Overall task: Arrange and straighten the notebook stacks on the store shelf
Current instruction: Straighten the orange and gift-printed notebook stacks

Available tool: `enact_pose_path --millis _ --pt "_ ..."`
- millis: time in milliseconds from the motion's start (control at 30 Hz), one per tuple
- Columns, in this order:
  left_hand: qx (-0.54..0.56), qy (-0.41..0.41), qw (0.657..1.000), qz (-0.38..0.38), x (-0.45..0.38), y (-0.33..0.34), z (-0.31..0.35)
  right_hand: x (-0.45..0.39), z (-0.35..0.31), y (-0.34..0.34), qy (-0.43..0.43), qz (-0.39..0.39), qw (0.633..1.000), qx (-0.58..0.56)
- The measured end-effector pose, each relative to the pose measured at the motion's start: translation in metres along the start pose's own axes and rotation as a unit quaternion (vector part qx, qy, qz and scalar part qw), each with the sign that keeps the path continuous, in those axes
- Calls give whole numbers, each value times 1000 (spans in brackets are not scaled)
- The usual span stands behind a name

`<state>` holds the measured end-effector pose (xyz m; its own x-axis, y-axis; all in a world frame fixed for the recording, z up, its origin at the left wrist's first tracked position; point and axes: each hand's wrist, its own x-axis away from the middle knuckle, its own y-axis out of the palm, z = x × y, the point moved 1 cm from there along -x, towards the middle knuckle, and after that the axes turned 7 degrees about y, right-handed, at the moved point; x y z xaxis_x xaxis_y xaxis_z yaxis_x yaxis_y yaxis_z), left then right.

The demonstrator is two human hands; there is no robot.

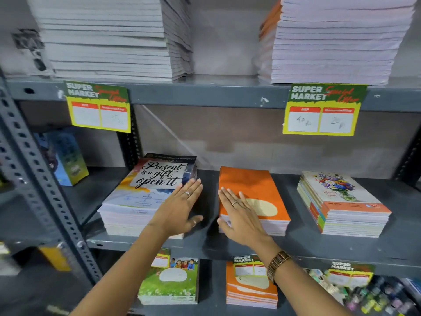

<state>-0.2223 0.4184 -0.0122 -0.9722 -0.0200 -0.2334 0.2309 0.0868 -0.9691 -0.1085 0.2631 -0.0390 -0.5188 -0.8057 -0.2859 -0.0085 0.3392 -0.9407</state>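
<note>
Three notebook stacks sit on the middle grey shelf [205, 245]. The left stack [145, 201] has a "Present is a gift, open it" cover and lies skewed. My left hand [180, 208] is flat, fingers apart, against that stack's right side. The middle stack [257, 192] has an orange cover with a cream oval. My right hand [239, 215] lies flat on its left front corner, fingers spread. A floral-cover stack [341, 201] stands to the right, untouched, with coloured spines showing.
Two tall stacks of notebooks [109, 37] [337, 39] fill the upper shelf. Yellow "Super Market" price tags [100, 108] [323, 110] hang from its edge. More notebook stacks [168, 281] [250, 286] lie on the lower shelf. A perforated steel upright [41, 179] stands at the left.
</note>
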Motion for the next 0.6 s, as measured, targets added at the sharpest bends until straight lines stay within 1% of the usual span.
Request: enact_pose_path --millis 133,233,333,467,600 --pt "-6 -42 999 -18 25 -12 -30 -9 -30 2 -11 -7 1000 -12" --pt "10 -69 997 -25 45 -13 -53 -17 -51 6 -25 -17 1000 -7" --pt "20 -91 994 -51 63 -11 -71 -26 -71 13 -37 -37 999 -5" --pt "46 -131 988 -66 81 -4 -96 -41 -97 18 -38 -77 996 -16" --pt "43 -142 985 -89 91 2 -114 -56 -118 19 -32 -106 994 -10"
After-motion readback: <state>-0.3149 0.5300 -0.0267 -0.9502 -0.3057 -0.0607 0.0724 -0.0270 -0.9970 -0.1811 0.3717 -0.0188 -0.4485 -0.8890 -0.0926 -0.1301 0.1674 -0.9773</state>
